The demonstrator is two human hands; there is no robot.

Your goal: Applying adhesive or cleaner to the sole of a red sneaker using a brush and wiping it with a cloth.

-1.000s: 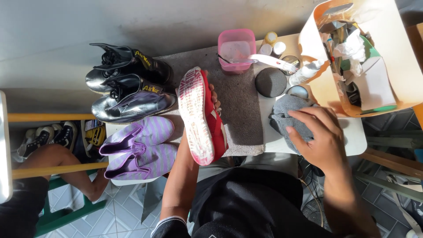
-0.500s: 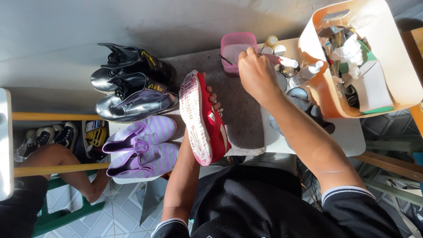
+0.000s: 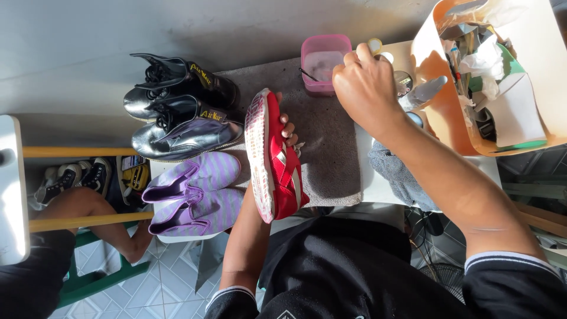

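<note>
Left hand (image 3: 283, 133) gripped the red shoe (image 3: 277, 159) mid-frame, light and bendy; right hand (image 3: 363, 88) curled, contents unclear.

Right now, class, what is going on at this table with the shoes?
A seated person holds a red shoe on its side in the left hand, sole turned outward, over a grey mat. The right hand reaches to small items beside a pink tub; what its fingers grip is hidden. Black boots and purple shoes sit to the left, and an orange bin of supplies to the right.
</note>
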